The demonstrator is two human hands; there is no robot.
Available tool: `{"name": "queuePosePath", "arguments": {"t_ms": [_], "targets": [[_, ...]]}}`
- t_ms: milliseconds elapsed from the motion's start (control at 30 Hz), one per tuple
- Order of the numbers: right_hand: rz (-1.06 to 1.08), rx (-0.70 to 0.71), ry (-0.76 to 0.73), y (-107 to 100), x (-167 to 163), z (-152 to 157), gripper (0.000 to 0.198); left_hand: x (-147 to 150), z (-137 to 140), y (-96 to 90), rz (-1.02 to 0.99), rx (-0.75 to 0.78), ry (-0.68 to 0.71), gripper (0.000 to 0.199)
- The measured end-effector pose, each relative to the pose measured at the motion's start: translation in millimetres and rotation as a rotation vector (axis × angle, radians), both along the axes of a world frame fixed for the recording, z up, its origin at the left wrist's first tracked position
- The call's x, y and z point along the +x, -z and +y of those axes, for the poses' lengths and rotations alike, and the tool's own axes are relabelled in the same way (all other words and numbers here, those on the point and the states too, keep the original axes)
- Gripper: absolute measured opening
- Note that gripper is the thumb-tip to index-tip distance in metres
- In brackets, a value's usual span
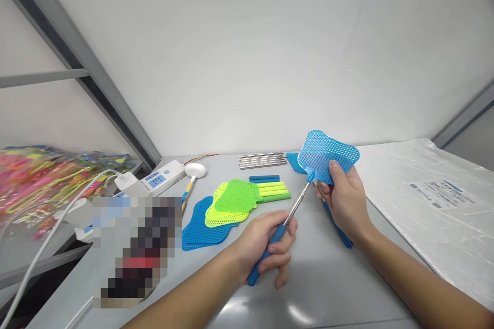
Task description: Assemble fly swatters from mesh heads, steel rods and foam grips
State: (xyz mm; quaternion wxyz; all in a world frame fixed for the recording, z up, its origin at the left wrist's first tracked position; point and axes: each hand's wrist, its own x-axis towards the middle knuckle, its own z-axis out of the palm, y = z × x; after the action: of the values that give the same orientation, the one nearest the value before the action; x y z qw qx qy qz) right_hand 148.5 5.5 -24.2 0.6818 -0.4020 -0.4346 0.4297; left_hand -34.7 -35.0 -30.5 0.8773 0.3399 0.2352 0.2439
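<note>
A blue fly swatter is held between my two hands, tilted up to the right. My left hand wraps round its blue handle, and a short metal rod runs from there to the mesh head. With thumb and fingers, my right hand pinches the lower right edge of that head. Behind and below the right hand lies another blue handle, partly hidden. Left of my hands, loose swatter heads overlap on the table: green, yellow and blue.
Metal rods lie at the back of the grey table, near blue handles and green-yellow handles. A white-headed mallet and a power strip are on the left. White wrapped sheeting covers the right side.
</note>
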Motion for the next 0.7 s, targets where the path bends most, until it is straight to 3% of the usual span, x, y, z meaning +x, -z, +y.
{"name": "queuePosePath", "arguments": {"t_ms": [700], "targets": [[-0.052, 0.020, 0.008, 3.5, 1.1, 3.3, 0.022, 5.3, 0.4, 3.7, 0.099, 0.181, -0.116, 0.030]]}}
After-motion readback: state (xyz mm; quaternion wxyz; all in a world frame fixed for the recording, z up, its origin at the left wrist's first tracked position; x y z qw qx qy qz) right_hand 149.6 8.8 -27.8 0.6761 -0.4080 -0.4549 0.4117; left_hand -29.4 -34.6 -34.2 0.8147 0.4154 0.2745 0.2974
